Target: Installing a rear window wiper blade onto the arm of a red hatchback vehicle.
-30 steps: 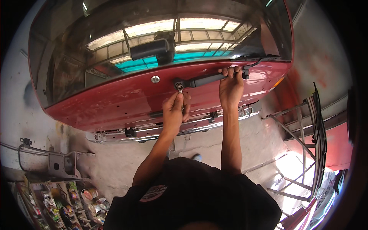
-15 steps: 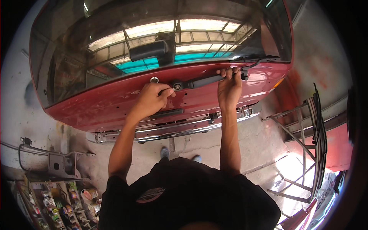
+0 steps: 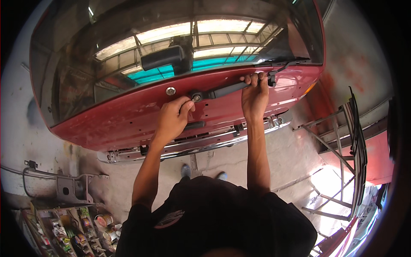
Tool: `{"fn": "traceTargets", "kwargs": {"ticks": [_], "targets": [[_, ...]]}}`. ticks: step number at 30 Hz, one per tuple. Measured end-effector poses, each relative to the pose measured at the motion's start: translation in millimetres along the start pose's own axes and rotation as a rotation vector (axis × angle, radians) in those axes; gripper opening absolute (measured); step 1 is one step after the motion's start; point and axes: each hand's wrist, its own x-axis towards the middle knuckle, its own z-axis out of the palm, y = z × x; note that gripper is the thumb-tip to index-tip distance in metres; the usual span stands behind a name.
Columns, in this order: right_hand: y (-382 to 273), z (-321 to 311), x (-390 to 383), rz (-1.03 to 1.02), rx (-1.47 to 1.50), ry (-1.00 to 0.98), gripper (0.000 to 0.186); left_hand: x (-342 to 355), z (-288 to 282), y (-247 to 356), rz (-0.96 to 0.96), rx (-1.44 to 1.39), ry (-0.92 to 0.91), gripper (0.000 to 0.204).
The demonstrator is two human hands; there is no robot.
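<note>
A dark grey rear wiper arm (image 3: 229,89) slants across the red tailgate (image 3: 143,109) of a vehicle, below its window. My right hand (image 3: 255,96) is closed round the arm's right part, fingers curled over its top. At the arm's left end is a round pivot with a metal nut (image 3: 196,98). Thumb and index finger of my left hand (image 3: 173,118) are pinched together right against this nut; whatever lies between them is too small to make out. Just above the left hand, a round silver lock (image 3: 170,91) sits in the tailgate.
The rear window (image 3: 107,64) reflects the roof. Below the tailgate runs a chrome bumper (image 3: 201,145). A metal frame stand (image 3: 338,150) is on the right. At lower left, a rack (image 3: 72,227) holds several cans and bottles; a grey bracket (image 3: 70,188) is behind it.
My left hand has shifted down, and its fingers have turned about the nut; the round lock now shows fully. My right hand keeps its hold on the wiper arm.
</note>
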Motion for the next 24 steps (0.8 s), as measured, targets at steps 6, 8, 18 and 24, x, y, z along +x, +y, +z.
{"fn": "traceTargets", "kwargs": {"ticks": [6,8,18,24], "targets": [[0,-1,2,-0.001,0.004,0.024,0.018,-4,28,-30,0.06,-0.185,0.103,0.024],[1,-2,2,-0.002,0.004,0.016,0.018,-13,57,-32,-0.026,-0.314,0.181,0.027],[1,-10,2,0.008,0.025,-0.012,0.014,-15,86,-3,-0.261,-0.934,0.219,0.031],[4,-2,-1,0.001,0.018,0.046,0.025,-16,80,-3,-0.274,-0.902,0.2,0.03]]}}
